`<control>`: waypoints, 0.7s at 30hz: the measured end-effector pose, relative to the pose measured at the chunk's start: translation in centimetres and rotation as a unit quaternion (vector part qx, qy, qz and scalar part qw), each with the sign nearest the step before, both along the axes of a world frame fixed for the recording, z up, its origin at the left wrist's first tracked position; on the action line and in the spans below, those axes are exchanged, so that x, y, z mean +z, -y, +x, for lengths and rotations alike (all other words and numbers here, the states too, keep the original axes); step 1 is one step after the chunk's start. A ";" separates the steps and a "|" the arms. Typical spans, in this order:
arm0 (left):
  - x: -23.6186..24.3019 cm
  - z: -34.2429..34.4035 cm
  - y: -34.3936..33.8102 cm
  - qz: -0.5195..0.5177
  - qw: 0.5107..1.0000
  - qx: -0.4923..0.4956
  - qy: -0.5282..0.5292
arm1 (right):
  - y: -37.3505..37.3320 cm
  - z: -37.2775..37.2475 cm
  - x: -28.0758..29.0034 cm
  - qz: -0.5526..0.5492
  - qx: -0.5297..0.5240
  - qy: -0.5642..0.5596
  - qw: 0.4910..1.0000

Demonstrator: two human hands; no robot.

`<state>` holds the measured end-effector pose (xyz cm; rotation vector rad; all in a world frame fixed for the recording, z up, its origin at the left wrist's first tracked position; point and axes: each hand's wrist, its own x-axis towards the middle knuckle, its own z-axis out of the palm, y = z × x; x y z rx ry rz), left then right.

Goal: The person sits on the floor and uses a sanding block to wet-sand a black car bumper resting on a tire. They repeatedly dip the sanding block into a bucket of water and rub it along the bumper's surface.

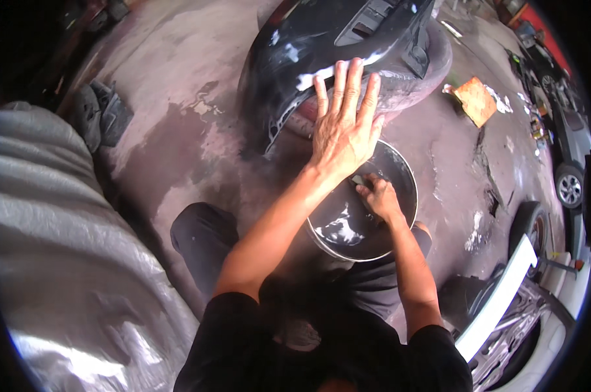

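A black car bumper (289, 46) with white patches of filler lies in front of me, partly over a dusty tyre (432, 72). My left hand (344, 124) reaches out flat with fingers spread, its fingertips at a white streak along the bumper's edge. Between my knees stands a round dark bucket (405, 171) with a pale rim. Bright reflections show on the liquid inside it. Down within the bucket, my right hand (377, 196) is closed, pinching a small flat grey-green piece (357, 179). What that piece is cannot be made out.
A silver cover (60, 215) drapes something large at the left, with black plastic parts (102, 114) beyond it. An orange-yellow block (476, 101) lies on the stained floor at the right. A wheel (530, 225), a white panel (498, 300) and parked cars (570, 140) line the right side.
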<state>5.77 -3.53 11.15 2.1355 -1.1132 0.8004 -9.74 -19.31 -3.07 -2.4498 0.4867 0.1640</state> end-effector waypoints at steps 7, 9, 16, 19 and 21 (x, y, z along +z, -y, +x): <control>-7.7 3.2 -11.0 -0.119 0.977 0.061 -0.168 | 1.0 -0.6 -1.2 0.089 -0.048 -0.029 0.994; -13.5 6.2 -14.6 -0.300 0.881 0.067 -0.361 | 2.1 -1.1 -1.9 0.307 -0.151 0.037 0.939; -28.7 14.9 -21.2 -0.404 0.431 0.058 -0.805 | -6.2 1.8 7.9 0.146 -0.182 0.312 0.921; -28.8 14.5 -19.2 -0.433 0.408 -0.009 -0.804 | -7.8 4.8 13.9 -0.098 -0.107 0.428 0.892; -27.4 13.6 -18.1 -0.453 0.415 -0.043 -0.788 | -8.0 7.0 15.8 -0.231 -0.027 0.499 0.835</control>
